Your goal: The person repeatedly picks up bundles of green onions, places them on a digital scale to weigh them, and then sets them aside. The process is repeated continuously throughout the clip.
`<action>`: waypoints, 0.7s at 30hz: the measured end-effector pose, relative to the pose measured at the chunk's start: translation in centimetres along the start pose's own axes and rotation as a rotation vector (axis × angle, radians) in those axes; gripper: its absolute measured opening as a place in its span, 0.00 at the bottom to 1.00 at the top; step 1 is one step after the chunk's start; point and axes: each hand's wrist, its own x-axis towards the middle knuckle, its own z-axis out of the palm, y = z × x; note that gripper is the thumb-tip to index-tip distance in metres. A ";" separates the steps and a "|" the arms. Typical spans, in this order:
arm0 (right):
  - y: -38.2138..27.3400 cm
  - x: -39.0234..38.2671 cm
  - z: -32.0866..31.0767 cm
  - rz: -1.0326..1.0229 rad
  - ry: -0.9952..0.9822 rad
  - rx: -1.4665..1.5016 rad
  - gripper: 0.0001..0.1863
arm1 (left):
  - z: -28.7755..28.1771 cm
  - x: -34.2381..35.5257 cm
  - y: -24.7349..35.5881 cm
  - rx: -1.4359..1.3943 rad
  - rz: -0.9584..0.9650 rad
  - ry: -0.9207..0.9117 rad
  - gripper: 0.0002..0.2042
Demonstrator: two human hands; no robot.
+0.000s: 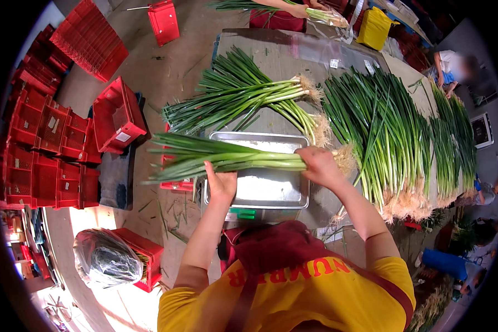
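Observation:
A bunch of green onions (260, 159) lies horizontally in my two hands, above a metal tray (271, 193) that rests on a device with a green display (240, 213). My right hand (318, 165) grips the pale stems just left of the roots. My left hand (222, 182) holds the leafy part from below, thumb up, its fingers partly hidden. Further up the worktable (260, 44) lie crossed bunches (238, 91); a large spread of green onions (379, 133) lies to the right.
Red crates (50, 138) are stacked at left, one (113, 116) nearer the table. A bagged crate (113, 257) stands lower left. Plastic bags (321, 52) lie on the table's far end. Co-workers work at right (448, 66) and top, where an arm (290, 8) holds another bunch.

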 end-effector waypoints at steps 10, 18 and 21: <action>11.0 10.8 1.8 0.335 0.238 0.276 0.22 | 14.1 10.3 5.4 0.572 0.264 -0.019 0.43; 22.7 11.7 11.8 0.547 -0.214 -0.279 0.33 | 0.4 3.5 7.1 0.558 0.389 0.338 0.30; 23.6 10.9 13.5 0.565 -0.229 -0.262 0.36 | -5.6 -0.9 9.8 0.585 0.431 0.579 0.24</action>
